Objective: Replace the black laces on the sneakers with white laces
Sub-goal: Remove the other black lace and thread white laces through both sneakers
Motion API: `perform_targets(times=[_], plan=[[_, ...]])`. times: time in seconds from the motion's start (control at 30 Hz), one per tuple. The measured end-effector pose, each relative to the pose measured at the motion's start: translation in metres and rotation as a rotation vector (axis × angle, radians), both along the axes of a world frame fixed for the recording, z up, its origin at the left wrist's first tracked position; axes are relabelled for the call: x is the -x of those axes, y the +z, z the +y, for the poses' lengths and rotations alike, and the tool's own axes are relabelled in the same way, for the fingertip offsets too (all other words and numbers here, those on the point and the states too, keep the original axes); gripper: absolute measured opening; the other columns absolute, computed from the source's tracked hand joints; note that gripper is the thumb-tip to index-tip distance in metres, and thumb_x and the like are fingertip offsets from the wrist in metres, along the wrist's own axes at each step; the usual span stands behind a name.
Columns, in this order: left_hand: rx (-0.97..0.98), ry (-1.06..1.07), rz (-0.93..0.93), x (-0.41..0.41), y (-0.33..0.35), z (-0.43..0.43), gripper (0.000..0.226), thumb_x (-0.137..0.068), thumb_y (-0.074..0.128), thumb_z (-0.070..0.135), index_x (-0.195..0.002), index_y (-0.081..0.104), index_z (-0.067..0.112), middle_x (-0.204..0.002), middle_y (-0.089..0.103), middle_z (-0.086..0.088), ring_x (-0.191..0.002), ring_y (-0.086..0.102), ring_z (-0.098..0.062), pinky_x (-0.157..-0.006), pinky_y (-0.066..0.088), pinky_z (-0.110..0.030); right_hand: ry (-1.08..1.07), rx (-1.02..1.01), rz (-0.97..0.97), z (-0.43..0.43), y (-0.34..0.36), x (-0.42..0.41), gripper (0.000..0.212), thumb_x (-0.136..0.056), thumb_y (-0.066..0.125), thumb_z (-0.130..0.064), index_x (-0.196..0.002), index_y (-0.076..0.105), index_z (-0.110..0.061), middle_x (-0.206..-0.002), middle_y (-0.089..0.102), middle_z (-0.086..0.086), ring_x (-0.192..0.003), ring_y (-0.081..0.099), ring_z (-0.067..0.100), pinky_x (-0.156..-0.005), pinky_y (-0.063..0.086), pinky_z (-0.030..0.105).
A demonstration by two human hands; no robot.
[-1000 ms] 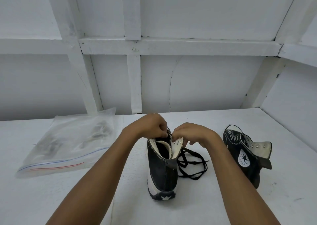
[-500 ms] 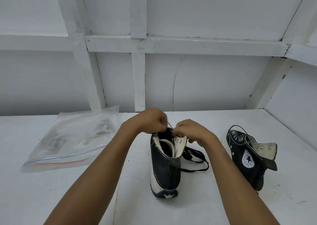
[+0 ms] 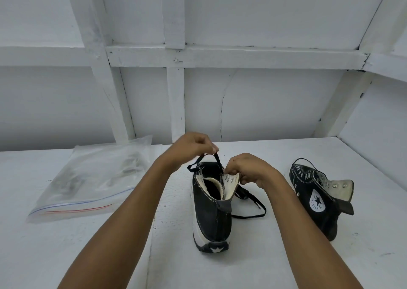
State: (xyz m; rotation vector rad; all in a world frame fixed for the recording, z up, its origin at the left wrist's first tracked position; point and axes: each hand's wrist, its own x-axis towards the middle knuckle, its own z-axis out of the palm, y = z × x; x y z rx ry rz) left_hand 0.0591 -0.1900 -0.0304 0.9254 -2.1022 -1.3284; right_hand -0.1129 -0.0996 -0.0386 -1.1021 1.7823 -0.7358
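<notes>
Above the canvas sneaker [image 3: 211, 218], left hand [image 3: 191, 147] pinches a flat black lace [image 3: 217, 159]; right hand [image 3: 248, 170] grips its eyelet flap [image 3: 230, 181].

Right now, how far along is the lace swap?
Done: upper eyelets on the near sneaker are bare, loose black lace trails on the table. In hand: left hand pinches a lace loop up; right hand grips the collar flap. Left: finish unlacing, the second sneaker with its black lace, then all white lacing; none threaded.

text: "ALL STAR" | on: round ankle patch [image 3: 317, 202] | of: right-hand sneaker [image 3: 319, 200]
</notes>
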Motion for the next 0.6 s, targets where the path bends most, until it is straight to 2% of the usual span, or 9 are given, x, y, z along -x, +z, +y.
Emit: perform_targets(times=[0.07, 0.13, 0.17, 0.23, 0.3, 0.37, 0.47, 0.53, 0.6], plan=[[-0.202, 0.014, 0.272, -0.007, 0.004, -0.001, 0.019, -0.091, 0.053, 0.0, -0.074, 0.059, 0.005, -0.094, 0.075, -0.015, -0.098, 0.071, -0.027, -0.09, 0.054, -0.038, 0.005, -0.004, 0.003, 0.0, 0.001, 0.0, 0.022, -0.079, 0.062, -0.004, -0.061, 0.051, -0.012, -0.052, 0.049, -0.002, -0.04, 0.042, 0.01, -0.048, 0.03, 0.024], [-0.425, -0.014, 0.485, -0.012, 0.007, -0.003, 0.019, -0.09, 0.049, 0.002, -0.073, 0.053, 0.005, -0.077, 0.066, -0.019, -0.075, 0.068, -0.033, -0.079, 0.057, -0.044, 0.011, -0.009, 0.003, 0.0, 0.001, 0.0, 0.022, -0.079, 0.061, -0.003, -0.061, 0.05, -0.011, -0.054, 0.049, -0.001, -0.04, 0.042, 0.01, -0.048, 0.029, 0.023], [-0.474, -0.022, 0.51, -0.014, 0.006, -0.005, 0.017, -0.088, 0.051, 0.006, -0.071, 0.051, 0.007, -0.069, 0.059, -0.015, -0.062, 0.06, -0.029, -0.071, 0.055, -0.042, 0.014, -0.01, 0.002, 0.0, 0.001, 0.0, 0.022, -0.08, 0.061, -0.003, -0.061, 0.05, -0.011, -0.053, 0.049, -0.001, -0.041, 0.042, 0.01, -0.049, 0.029, 0.023], [-0.434, -0.009, 0.399, -0.014, 0.004, -0.006, 0.019, -0.088, 0.059, 0.012, -0.073, 0.048, 0.009, -0.063, 0.049, -0.01, -0.049, 0.042, -0.02, -0.056, 0.044, -0.033, 0.026, -0.013, 0.004, 0.001, 0.002, 0.001, 0.023, -0.081, 0.06, -0.003, -0.061, 0.051, -0.011, -0.051, 0.049, -0.002, -0.044, 0.043, 0.011, -0.049, 0.03, 0.024], [-0.288, 0.016, 0.173, -0.011, 0.001, -0.006, 0.018, -0.092, 0.065, 0.016, -0.081, 0.053, 0.008, -0.063, 0.049, -0.006, -0.046, 0.034, -0.014, -0.047, 0.034, -0.026, 0.037, -0.021, 0.016, 0.001, 0.003, 0.0, 0.022, -0.081, 0.06, -0.004, -0.062, 0.052, -0.011, -0.052, 0.05, -0.002, -0.048, 0.045, 0.013, -0.05, 0.03, 0.024], [-0.091, 0.003, -0.086, -0.006, 0.0, -0.003, 0.017, -0.091, 0.07, 0.023, -0.091, 0.063, 0.007, -0.065, 0.055, -0.002, -0.046, 0.037, -0.01, -0.044, 0.031, -0.022, 0.04, -0.032, 0.029, 0.0, 0.003, 0.0, 0.02, -0.081, 0.059, -0.005, -0.064, 0.052, -0.011, -0.055, 0.05, -0.001, -0.049, 0.045, 0.013, -0.049, 0.03, 0.024], [0.209, -0.13, -0.407, 0.005, 0.003, 0.005, 0.011, -0.086, 0.073, 0.033, -0.089, 0.074, 0.022, -0.069, 0.062, 0.008, -0.055, 0.049, -0.005, -0.048, 0.035, -0.014, 0.041, -0.044, 0.042, 0.0, 0.004, 0.0, 0.017, -0.08, 0.06, -0.006, -0.066, 0.053, -0.011, -0.06, 0.051, 0.0, -0.05, 0.048, 0.014, -0.048, 0.03, 0.023], [0.302, -0.209, -0.544, 0.012, 0.005, 0.009, 0.011, -0.085, 0.074, 0.034, -0.087, 0.075, 0.024, -0.068, 0.063, 0.011, -0.058, 0.052, -0.007, -0.043, 0.036, -0.01, 0.047, -0.051, 0.058, 0.0, 0.004, 0.001, 0.017, -0.08, 0.06, -0.008, -0.065, 0.053, -0.012, -0.063, 0.053, 0.001, -0.053, 0.049, 0.016, -0.048, 0.029, 0.023], [0.344, -0.243, -0.612, 0.016, 0.002, 0.008, 0.01, -0.084, 0.074, 0.031, -0.088, 0.076, 0.022, -0.067, 0.063, 0.01, -0.062, 0.06, -0.018, -0.047, 0.046, -0.016, 0.054, -0.054, 0.075, 0.0, 0.005, 0.001, 0.017, -0.081, 0.06, -0.009, -0.066, 0.053, -0.013, -0.067, 0.055, 0.002, -0.055, 0.05, 0.017, -0.048, 0.028, 0.023]])
